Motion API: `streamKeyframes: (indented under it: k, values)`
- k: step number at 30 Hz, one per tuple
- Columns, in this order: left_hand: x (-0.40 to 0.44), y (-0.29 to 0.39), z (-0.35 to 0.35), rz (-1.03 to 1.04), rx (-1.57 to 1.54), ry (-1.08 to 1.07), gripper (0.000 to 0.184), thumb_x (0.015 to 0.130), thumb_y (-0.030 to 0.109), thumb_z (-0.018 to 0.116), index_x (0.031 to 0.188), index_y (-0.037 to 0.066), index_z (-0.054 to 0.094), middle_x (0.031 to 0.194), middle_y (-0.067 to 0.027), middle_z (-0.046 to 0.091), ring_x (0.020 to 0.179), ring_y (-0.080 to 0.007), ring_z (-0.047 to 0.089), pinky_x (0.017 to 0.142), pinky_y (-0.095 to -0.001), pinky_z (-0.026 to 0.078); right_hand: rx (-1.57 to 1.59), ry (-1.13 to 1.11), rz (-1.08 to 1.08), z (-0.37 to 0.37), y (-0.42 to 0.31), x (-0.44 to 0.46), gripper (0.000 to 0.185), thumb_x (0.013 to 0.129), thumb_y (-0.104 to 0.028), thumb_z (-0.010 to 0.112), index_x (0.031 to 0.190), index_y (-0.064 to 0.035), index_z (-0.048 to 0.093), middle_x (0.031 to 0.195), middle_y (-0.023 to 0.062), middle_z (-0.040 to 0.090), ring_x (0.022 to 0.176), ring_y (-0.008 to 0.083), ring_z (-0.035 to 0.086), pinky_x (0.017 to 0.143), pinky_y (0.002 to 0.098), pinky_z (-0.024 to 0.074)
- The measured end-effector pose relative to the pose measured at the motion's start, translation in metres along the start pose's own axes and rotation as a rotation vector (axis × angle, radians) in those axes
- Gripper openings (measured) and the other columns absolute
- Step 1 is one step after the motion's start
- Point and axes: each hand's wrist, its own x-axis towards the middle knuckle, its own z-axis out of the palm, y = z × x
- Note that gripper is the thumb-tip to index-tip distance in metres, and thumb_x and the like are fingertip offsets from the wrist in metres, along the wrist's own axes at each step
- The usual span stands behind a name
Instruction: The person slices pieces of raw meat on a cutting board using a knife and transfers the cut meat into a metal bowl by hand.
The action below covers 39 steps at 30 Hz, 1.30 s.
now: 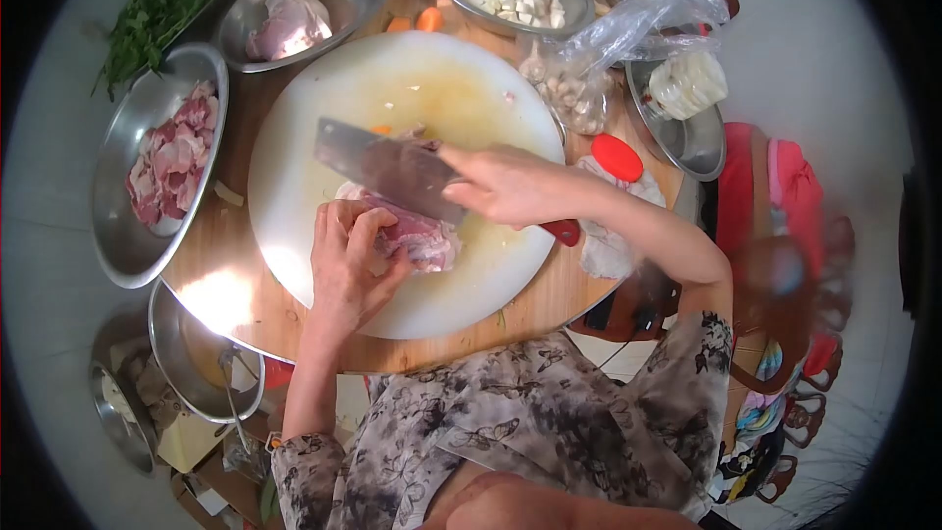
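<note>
Fingers of the left hand (351, 263) curled under, pinning raw meat (430, 243) to the round white cutting board (491, 296); right hand (505, 185) wrapped closed on a cleaver (378, 165), blade slanting across the top of the meat. Tough to tell from above, honestly: blade into the meat or just over it. Wooden table (231, 236) underneath, pretty crowded round the far side: steel bowls, leafy greens (172, 0), bagged garlic (579, 103). Steel bowl of cut meat (110, 226) poking past the left edge. Decent bare board toward the front and right, plus a thin strip of wood before the near edge.
</note>
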Motion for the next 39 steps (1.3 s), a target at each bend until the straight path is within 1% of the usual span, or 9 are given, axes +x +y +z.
streamKeyframes:
  k: [3,7,15,19,24,27,31,33,39]
  values:
    - [-0.007,0.005,0.004,-0.026,0.047,0.052,0.044,0.067,-0.002,0.08,0.108,0.005,0.066,0.111,-0.0139,0.06,0.104,-0.0333,0.059,0.087,-0.0439,0.053,-0.287,0.369,-0.146,0.001,0.025,-0.034,0.029,0.105,-0.021,0.055,0.115,0.005,0.046,0.067,0.0244,0.063,0.064,0.0451,0.065,0.062,0.0538,0.0487]
    - [-0.007,0.017,0.004,0.056,0.176,0.13,0.042,0.067,-0.001,0.08,0.106,0.005,0.065,0.12,-0.0153,0.059,0.112,-0.0373,0.058,0.093,-0.0474,0.051,-0.352,0.511,-0.09,0.004,0.028,-0.067,0.026,0.106,-0.019,0.053,0.113,0.0042,0.046,0.062,0.0215,0.061,0.06,0.0456,0.063,0.058,0.0549,0.0468]
    - [-0.017,0.013,0.009,0.143,0.196,0.063,0.047,0.068,0.002,0.079,0.112,0.005,0.061,0.123,-0.0165,0.059,0.12,-0.0408,0.055,0.1,-0.0517,0.047,-0.613,0.121,-0.211,0.032,0.001,-0.089,0.037,0.078,0.002,0.065,0.11,0.0105,0.047,0.059,0.0181,0.061,0.057,0.0421,0.066,0.052,0.0495,0.0476]
    - [-0.014,0.005,0.006,0.056,0.131,0.039,0.055,0.069,0.009,0.08,0.121,0.006,0.06,0.123,-0.0169,0.059,0.122,-0.0418,0.053,0.102,-0.0531,0.046,-0.599,0.053,-0.186,0.026,-0.009,-0.079,0.037,0.077,0.005,0.062,0.11,0.0133,0.048,0.061,0.0192,0.063,0.06,0.0405,0.069,0.052,0.0478,0.0496]
    - [-0.017,-0.008,-0.004,-0.087,0.085,-0.004,0.049,0.067,0.015,0.083,0.112,0.006,0.067,0.122,-0.0146,0.059,0.121,-0.0416,0.052,0.103,-0.0532,0.046,-0.442,0.013,-0.228,0.031,-0.007,-0.046,0.037,0.076,0.006,0.06,0.11,0.0147,0.05,0.066,0.0213,0.066,0.066,0.0382,0.074,0.053,0.0462,0.0519]
    - [-0.017,-0.011,-0.005,-0.049,0.141,-0.013,0.05,0.066,0.014,0.082,0.112,0.006,0.067,0.122,-0.0144,0.06,0.122,-0.0416,0.052,0.102,-0.0526,0.046,-0.392,0.076,-0.293,0.038,-0.005,-0.021,0.033,0.076,0.004,0.061,0.105,0.0121,0.048,0.06,0.0205,0.06,0.055,0.0404,0.066,0.05,0.0483,0.0463]
    - [-0.018,-0.017,0.002,-0.023,0.131,-0.002,0.05,0.064,0.013,0.082,0.111,0.005,0.067,0.122,-0.015,0.06,0.119,-0.0431,0.053,0.104,-0.0538,0.045,-0.343,0.176,-0.387,0.049,-0.011,0.027,0.033,0.076,0.004,0.063,0.104,0.0118,0.048,0.065,0.0191,0.064,0.061,0.0407,0.069,0.052,0.046,0.0496]
    - [-0.019,-0.014,0.004,0.007,0.118,-0.022,0.049,0.067,0.018,0.079,0.112,0.004,0.066,0.121,-0.0153,0.061,0.121,-0.0411,0.053,0.104,-0.0526,0.044,-0.337,0.273,-0.539,0.049,-0.021,0.051,0.03,0.078,0.002,0.065,0.103,0.0113,0.049,0.071,0.021,0.068,0.07,0.0413,0.073,0.058,0.0475,0.0541]
    - [-0.036,-0.006,-0.001,-0.047,0.015,-0.129,0.055,0.064,0.017,0.081,0.114,0.005,0.062,0.118,-0.0158,0.06,0.112,-0.0412,0.055,0.099,-0.0538,0.043,-0.302,0.231,-0.426,0.038,-0.02,0.072,0.027,0.088,-0.014,0.066,0.103,0.0062,0.055,0.079,0.0229,0.07,0.075,0.0416,0.072,0.064,0.051,0.0538]
